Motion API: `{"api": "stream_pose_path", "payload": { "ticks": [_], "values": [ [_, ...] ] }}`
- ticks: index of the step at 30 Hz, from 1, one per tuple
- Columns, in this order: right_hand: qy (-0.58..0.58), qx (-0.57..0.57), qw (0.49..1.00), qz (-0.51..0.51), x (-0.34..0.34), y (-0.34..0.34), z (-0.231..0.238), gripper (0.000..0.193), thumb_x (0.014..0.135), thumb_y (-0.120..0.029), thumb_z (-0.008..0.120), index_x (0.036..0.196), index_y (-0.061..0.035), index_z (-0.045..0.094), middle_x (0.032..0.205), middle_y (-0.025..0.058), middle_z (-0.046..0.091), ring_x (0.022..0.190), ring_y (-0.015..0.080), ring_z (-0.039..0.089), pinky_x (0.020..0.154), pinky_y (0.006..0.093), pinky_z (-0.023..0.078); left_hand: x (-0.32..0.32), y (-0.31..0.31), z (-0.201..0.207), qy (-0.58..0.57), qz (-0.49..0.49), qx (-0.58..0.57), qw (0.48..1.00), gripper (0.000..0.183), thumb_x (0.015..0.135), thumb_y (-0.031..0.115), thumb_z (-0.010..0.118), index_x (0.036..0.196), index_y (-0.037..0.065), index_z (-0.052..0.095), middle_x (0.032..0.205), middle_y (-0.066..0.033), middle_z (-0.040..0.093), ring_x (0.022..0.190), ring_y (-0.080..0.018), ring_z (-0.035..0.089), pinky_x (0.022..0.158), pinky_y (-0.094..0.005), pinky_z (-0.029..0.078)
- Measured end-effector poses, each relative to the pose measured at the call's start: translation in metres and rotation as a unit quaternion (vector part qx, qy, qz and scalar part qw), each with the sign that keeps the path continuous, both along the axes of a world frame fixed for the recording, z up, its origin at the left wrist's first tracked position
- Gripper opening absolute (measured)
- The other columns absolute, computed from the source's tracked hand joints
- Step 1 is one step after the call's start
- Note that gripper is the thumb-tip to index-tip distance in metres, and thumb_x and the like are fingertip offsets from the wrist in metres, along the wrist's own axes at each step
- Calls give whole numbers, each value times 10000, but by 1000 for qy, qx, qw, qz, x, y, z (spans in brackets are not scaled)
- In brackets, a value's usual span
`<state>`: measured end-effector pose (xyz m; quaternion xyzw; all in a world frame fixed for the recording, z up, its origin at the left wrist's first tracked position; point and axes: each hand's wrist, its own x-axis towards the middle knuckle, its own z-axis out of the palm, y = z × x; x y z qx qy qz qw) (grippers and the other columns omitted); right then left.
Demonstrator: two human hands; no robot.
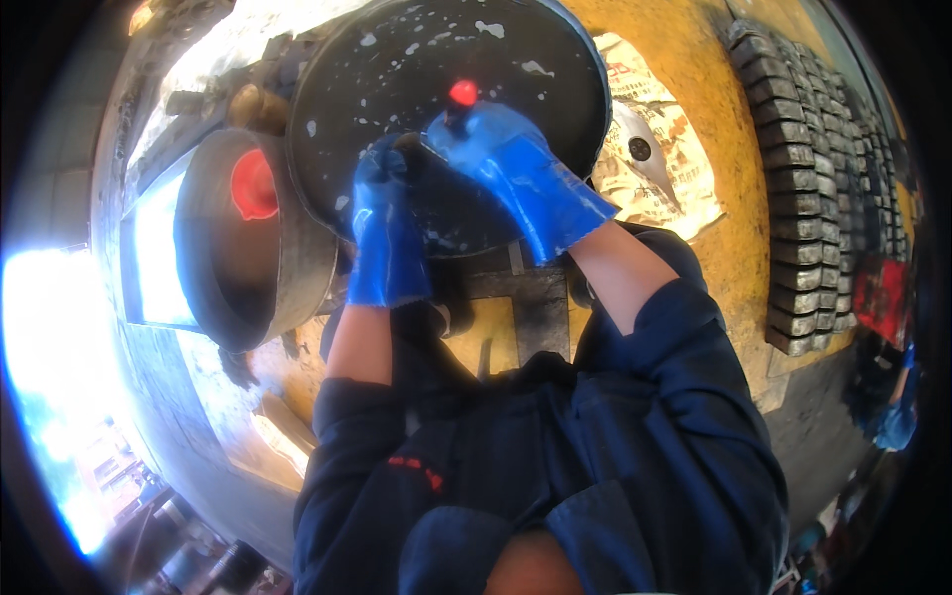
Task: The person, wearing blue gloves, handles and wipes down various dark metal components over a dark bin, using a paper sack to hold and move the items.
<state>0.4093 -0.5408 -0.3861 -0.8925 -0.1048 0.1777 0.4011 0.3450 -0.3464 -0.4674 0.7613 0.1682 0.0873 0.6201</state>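
Observation:
Both of my hands wear long blue rubber gloves and meet over a large round black basin (pixel 319 169), whose dark inside is flecked with white patches. My right hand (pixel 496 149) is closed around a tool with a bright red end (pixel 462 93) pointing up; the rest of it is hidden by the glove. Just left of it, my left hand (pixel 381 183) is closed with its fingers bent. A small brownish piece (pixel 407 142) shows between the two hands. Whether the left fingers grip it, I cannot tell.
Left of the basin, a grey metal pot (pixel 312 273) holds a red object (pixel 254 184). Printed paper (pixel 694 183) with a pale pointed piece (pixel 640 149) on it lies at the right. Beyond stand stacks of metal blocks (pixel 793 208) and a red container (pixel 883 297).

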Motion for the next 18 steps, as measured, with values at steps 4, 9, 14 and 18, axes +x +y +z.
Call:
{"api": "stream_pose_path", "payload": {
  "ticks": [4,9,14,18],
  "values": [
    [-2,-78,996,40,2,-2,2,428,966,-486,577,1090,-117,756,1058,133,758,1021,327,722,932,433,565,-4,-9,13,39,-18,40,998,265,1049,189,554,1220,59,710,1170,-97,705,1041,-224,672,881,-345,562],
    [-28,-152,988,-5,3,-1,-13,408,966,-486,561,1134,-171,759,1081,120,763,1048,307,725,955,434,565,1,13,-9,59,46,51,996,269,1057,175,539,1241,60,698,1169,-118,705,975,-220,694,843,-335,581],
    [43,-19,998,52,3,-3,-7,446,948,-496,595,1142,-124,746,1067,145,756,1020,332,723,943,448,563,4,11,-13,82,111,-36,990,281,1047,141,530,1257,45,690,1141,-146,711,950,-206,706,813,-300,582],
    [12,-46,995,85,-13,10,8,437,956,-483,597,1087,-97,755,1032,156,756,1004,335,723,929,454,565,4,27,-29,61,7,-59,996,287,1046,164,601,1304,53,661,1112,-107,731,919,-203,714,706,-339,616]
  ]
}}
